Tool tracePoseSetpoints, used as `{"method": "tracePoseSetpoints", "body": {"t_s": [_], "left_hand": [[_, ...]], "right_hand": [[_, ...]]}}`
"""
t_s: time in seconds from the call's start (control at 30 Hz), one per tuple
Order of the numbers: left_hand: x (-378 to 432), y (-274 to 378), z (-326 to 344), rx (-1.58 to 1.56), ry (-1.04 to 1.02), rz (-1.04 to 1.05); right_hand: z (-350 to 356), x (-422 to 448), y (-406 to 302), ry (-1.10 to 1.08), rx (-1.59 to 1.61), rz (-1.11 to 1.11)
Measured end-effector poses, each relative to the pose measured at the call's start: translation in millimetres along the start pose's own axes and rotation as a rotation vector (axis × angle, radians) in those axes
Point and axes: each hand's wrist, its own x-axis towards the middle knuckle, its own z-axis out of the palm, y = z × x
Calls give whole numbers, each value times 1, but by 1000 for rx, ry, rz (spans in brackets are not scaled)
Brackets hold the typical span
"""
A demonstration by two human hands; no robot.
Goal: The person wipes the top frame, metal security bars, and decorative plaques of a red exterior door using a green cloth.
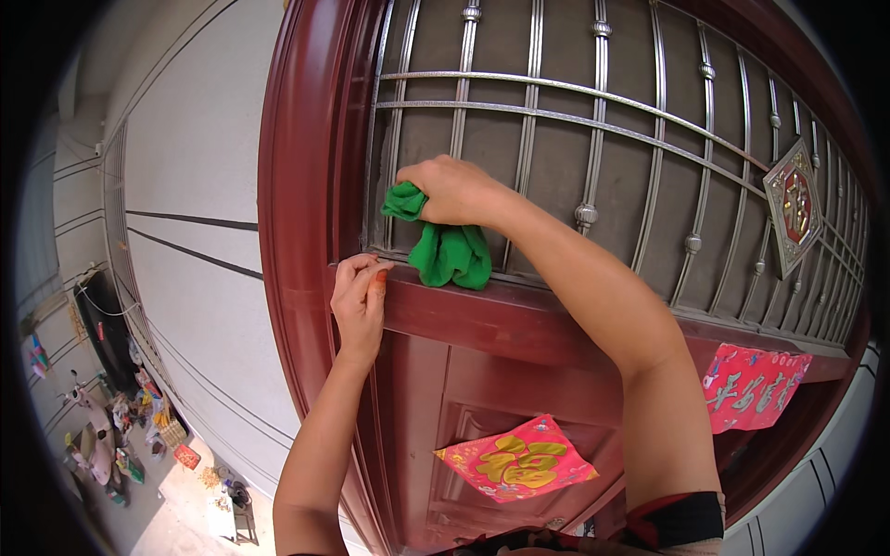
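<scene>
A green cloth (452, 256) is bunched in my right hand (452, 189), part of it hanging down over the lower edge of the barred window. Behind that hand stand the upright bars of a silver metal grille (530, 132), fixed before a dull grey-brown pane or mesh. My left hand (360, 288) rests at the left end of the dark red crossbar (500, 316), fingers bent against its upper edge; an orange-red mark shows on one finger. Whether those fingers pinch something small cannot be told.
Wide red door frame (295, 208) at left, beside a pale wall (195, 160). Below the crossbar, a red door panel bears a pink and gold paper decoration (518, 460); another pink paper (758, 387) hangs at right. Far below left are a pink scooter (94, 445), bags and a small table.
</scene>
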Motion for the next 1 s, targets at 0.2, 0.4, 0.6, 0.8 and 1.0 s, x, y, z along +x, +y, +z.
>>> {"method": "tracePoseSetpoints", "body": {"t_s": [0.2,0.4,0.6,0.8,1.0], "left_hand": [[7,1,-3,204,86,39],[15,9,1,307,41,131],[31,37,18,137,-38,49],[36,28,9,133,-20,3],[-1,-7,-25,273,135,-80]], "right_hand": [[5,-2,3,48,37,-48],[-17,-8,19,180,402,-95],[-32,-32,39,78,937,-22],[-25,-48,44,96,877,-21],[-6,-37,18,117,492,-62]]}}
